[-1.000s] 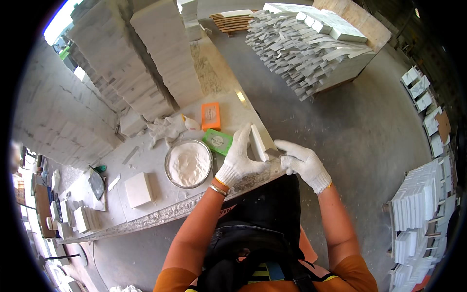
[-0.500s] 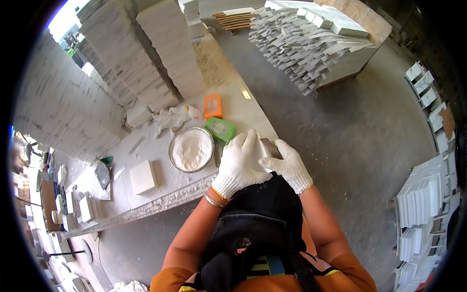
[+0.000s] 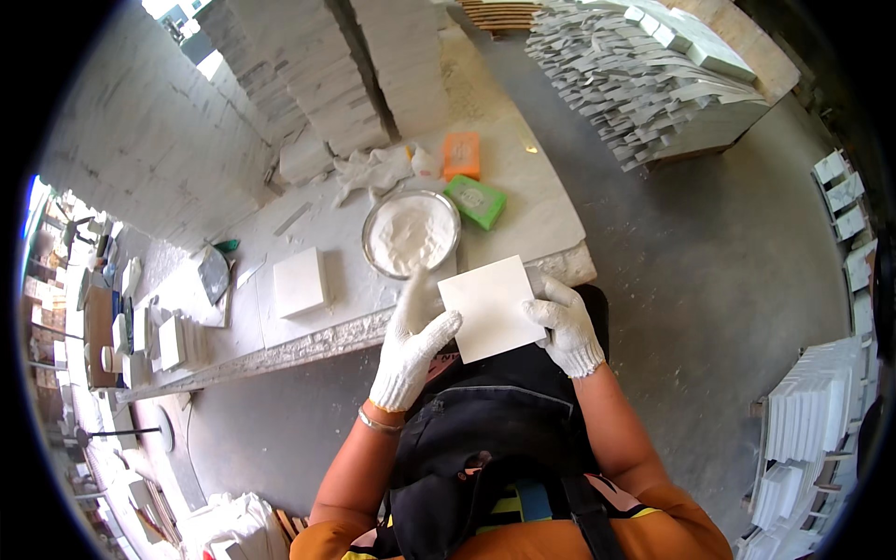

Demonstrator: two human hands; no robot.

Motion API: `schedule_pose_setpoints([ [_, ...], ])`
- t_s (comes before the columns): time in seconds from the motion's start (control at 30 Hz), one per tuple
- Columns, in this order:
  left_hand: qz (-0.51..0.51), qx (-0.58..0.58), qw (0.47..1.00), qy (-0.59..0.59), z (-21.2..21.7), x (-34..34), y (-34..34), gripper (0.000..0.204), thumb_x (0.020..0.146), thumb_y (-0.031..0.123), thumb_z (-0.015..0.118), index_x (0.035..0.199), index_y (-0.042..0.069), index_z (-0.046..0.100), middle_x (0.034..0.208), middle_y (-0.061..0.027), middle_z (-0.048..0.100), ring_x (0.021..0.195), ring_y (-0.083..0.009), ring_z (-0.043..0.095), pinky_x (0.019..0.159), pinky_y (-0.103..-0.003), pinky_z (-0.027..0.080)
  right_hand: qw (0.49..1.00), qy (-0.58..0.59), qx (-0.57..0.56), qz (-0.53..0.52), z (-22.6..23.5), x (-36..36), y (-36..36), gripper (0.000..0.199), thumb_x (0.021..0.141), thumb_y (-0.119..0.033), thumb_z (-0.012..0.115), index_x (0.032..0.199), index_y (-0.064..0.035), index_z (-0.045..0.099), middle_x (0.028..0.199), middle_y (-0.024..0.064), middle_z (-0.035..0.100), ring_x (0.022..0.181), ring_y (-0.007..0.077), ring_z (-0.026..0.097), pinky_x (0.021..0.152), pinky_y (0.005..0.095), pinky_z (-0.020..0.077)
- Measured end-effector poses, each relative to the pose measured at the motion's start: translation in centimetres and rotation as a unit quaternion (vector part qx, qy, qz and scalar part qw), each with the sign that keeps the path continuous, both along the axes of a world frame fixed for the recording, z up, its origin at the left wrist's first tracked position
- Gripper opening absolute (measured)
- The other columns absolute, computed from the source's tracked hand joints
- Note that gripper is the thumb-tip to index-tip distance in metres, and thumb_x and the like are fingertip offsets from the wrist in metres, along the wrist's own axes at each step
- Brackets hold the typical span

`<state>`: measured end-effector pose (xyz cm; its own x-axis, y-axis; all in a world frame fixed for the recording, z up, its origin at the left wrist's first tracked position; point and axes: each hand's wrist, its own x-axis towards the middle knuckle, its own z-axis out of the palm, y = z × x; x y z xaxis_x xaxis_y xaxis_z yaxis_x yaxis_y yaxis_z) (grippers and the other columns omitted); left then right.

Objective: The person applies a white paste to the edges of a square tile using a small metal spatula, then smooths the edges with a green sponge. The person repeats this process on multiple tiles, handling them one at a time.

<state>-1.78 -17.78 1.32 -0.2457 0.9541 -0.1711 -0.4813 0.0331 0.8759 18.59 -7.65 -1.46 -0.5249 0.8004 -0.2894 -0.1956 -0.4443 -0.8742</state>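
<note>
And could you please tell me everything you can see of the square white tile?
The white tile is plain and smooth-looking, probably stone, with straight edges. One broad face is turned up to the camera; its thickness barely shows. It is held before the person, overlapping the table edge in view. The right hand grips its right side, thumb on the face; the left hand has its thumb at the left edge.

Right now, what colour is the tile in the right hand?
The tile is plain off-white, best seen in the head view.
</note>
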Motion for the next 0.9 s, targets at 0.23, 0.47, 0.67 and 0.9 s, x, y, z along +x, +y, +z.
schedule_pose_setpoints([
  [0.23,0.003,-0.063,0.991,-0.117,-2.5,0.0,-2.2,0.044,0.091,0.003,0.068,0.134,-0.001,0.056,0.123,-0.0098,0.067,0.109,-0.0193,0.065,0.097,-0.035,0.053,0.984,-0.116,0.080,0.105,0.6,-1.8,-1.1,0.050,0.083,-0.025,0.077,0.124,0.0009,0.067,0.076,-0.0040,0.060,0.059,0.0015,0.048,0.048,0.0184,0.0358],
  [0.47,0.012,-0.074,0.984,-0.159,-2.9,-0.2,-3.5,0.039,0.091,0.003,0.069,0.128,-0.002,0.059,0.117,-0.0099,0.069,0.104,-0.0186,0.068,0.093,-0.034,0.055,0.991,-0.110,0.072,0.012,1.3,-3.9,1.6,0.029,0.095,-0.031,0.071,0.105,-0.0040,0.069,0.072,-0.0031,0.058,0.052,0.0021,0.042,0.047,0.0202,0.0313],
  [0.67,0.038,-0.085,0.983,-0.161,-3.6,-1.0,-4.1,0.046,0.090,0.005,0.068,0.134,-0.003,0.054,0.122,-0.0128,0.066,0.107,-0.0220,0.067,0.095,-0.036,0.055,0.996,-0.061,0.039,0.049,-0.1,-3.9,0.8,0.036,0.096,-0.033,0.071,0.114,-0.0023,0.066,0.073,-0.0008,0.058,0.053,0.0034,0.041,0.048,0.0203,0.0305],
  [0.9,0.047,-0.076,0.983,-0.159,-3.8,-1.0,-4.1,0.046,0.091,0.007,0.068,0.134,-0.003,0.054,0.121,-0.0124,0.067,0.107,-0.0217,0.067,0.095,-0.035,0.055,0.992,-0.040,0.050,0.109,-1.2,-4.6,-1.3,0.063,0.095,-0.034,0.072,0.143,0.0032,0.053,0.122,0.0049,0.065,0.112,0.0102,0.056,0.100,0.0263,0.0440],
])
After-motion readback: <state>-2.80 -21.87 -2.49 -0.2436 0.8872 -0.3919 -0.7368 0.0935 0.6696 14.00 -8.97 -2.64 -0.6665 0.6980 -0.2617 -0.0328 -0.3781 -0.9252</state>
